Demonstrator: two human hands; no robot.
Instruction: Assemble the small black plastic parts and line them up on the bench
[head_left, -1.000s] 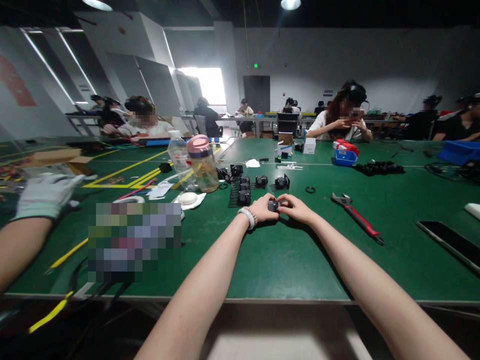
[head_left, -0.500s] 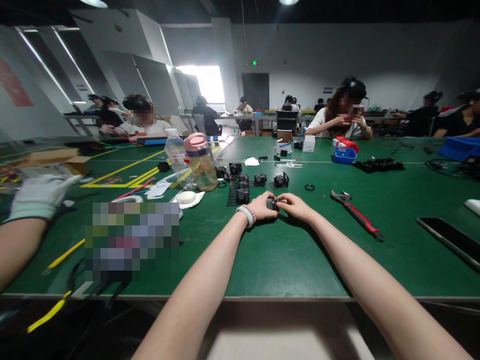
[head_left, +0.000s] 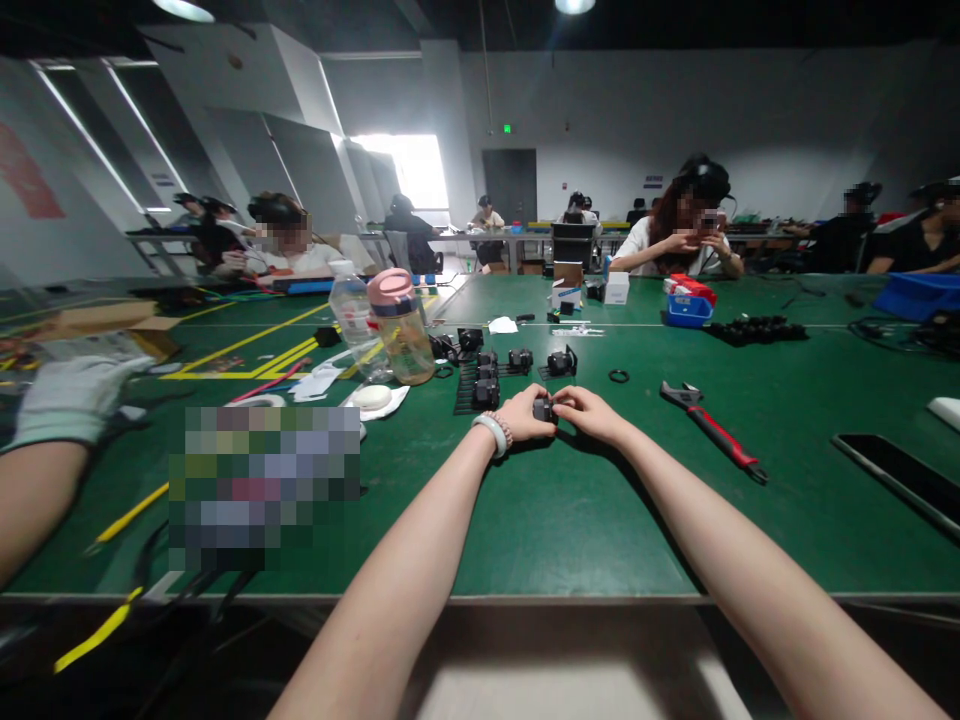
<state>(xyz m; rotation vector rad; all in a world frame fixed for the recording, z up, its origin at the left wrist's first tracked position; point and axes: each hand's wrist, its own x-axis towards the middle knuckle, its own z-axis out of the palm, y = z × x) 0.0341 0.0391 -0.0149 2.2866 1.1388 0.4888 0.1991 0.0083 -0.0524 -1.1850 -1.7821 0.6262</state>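
Between my two hands is a small black part point(head_left: 544, 409), low over the green table point(head_left: 570, 510). My left hand point(head_left: 523, 412), with a bracelet and a bangle at its wrist, grips the part from the left. The fingers of my right hand point(head_left: 586, 412) are pinched on the part's right side. Just beyond my hands, several similar black parts point(head_left: 486, 390) sit on the table, some on flat comb-like black pieces. One more black part point(head_left: 561, 362) is behind the held one, and a black ring point(head_left: 619, 376) lies to its right.
A red-handled wrench point(head_left: 720, 435) and a phone point(head_left: 900, 478) lie right. Left are a pink-lidded bottle point(head_left: 403, 330), a clear bottle point(head_left: 354, 315) and another person's gloved hand point(head_left: 71, 400). A blue bin point(head_left: 689, 309) stands farther back; people sit across the table.
The other person's gloved hand at the left has shifted slightly, its fingers lower. My own hands and the held black part show no clear movement.
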